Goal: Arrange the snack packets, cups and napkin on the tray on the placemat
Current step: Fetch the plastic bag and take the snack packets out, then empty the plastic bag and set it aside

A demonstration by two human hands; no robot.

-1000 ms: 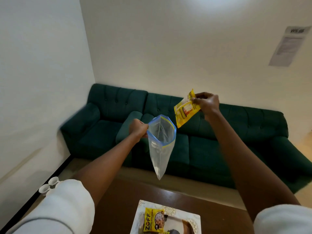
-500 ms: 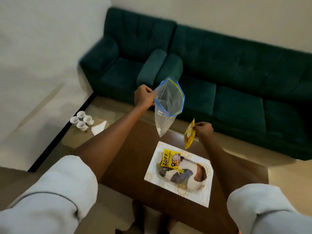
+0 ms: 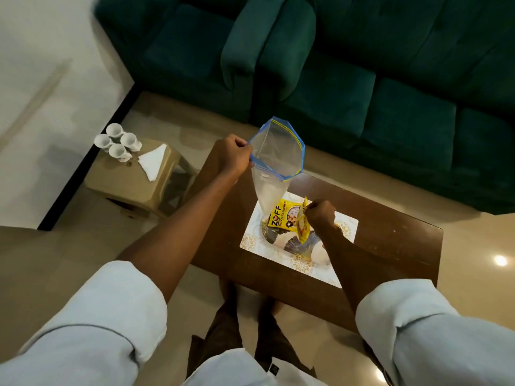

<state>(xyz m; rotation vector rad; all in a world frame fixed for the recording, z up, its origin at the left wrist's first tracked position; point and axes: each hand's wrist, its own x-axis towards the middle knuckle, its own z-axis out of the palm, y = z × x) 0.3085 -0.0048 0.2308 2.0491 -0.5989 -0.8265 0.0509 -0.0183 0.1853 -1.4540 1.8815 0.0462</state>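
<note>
My left hand (image 3: 232,157) grips the rim of an empty clear zip bag (image 3: 274,160) with a blue seal, held open above the table. My right hand (image 3: 320,214) pinches the top corner of a yellow snack packet (image 3: 302,227), hanging just over the patterned tray (image 3: 295,245). A second yellow packet (image 3: 280,215) marked ZOFF lies on the tray. The tray rests on a white placemat (image 3: 252,240) with gold motifs. Several white cups (image 3: 118,142) and a folded white napkin (image 3: 153,161) sit on a side stool at the left.
The placemat lies on a dark brown low table (image 3: 390,235). A tan plastic stool (image 3: 131,179) stands left of it by the wall. A green sofa (image 3: 362,79) runs behind the table. My feet (image 3: 245,310) are at the table's near edge.
My view has tilted down from the sofa to the table. My right hand has lowered the yellow packet from head height to just above the tray. The left hand still holds the bag open.
</note>
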